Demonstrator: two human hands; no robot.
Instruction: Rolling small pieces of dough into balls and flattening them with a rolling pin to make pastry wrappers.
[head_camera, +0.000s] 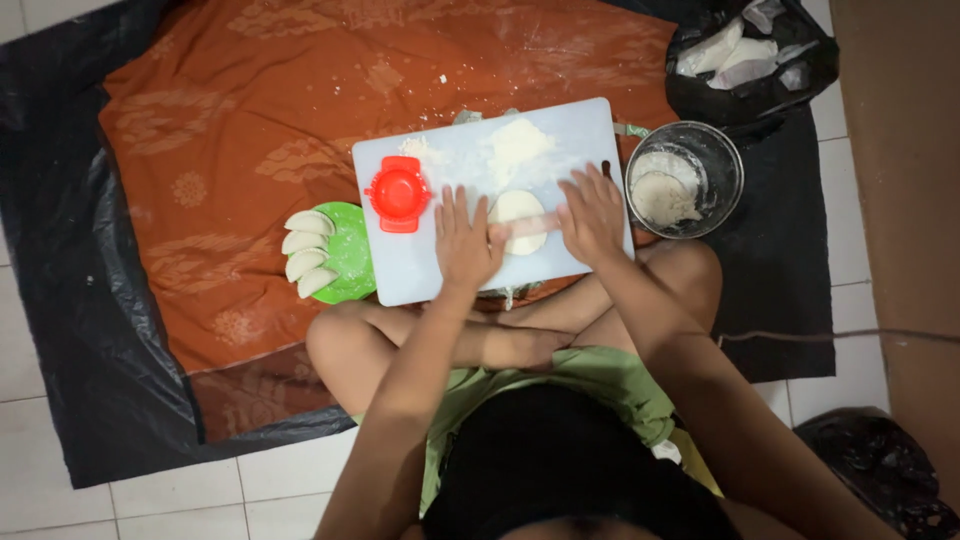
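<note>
A bowl (686, 178) held dough; a green plate (350, 262) held four dumplings (305, 252). A flat, pale dough round (515, 207) lay on the board (450, 270), under a pin (528, 225) pressed by the open left hand (466, 240) and right hand (592, 213).

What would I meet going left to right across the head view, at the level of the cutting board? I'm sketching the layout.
Folded dumplings on a green plate → red dumpling press → left hand → dough round → right hand → glass bowl holding dough.
</note>
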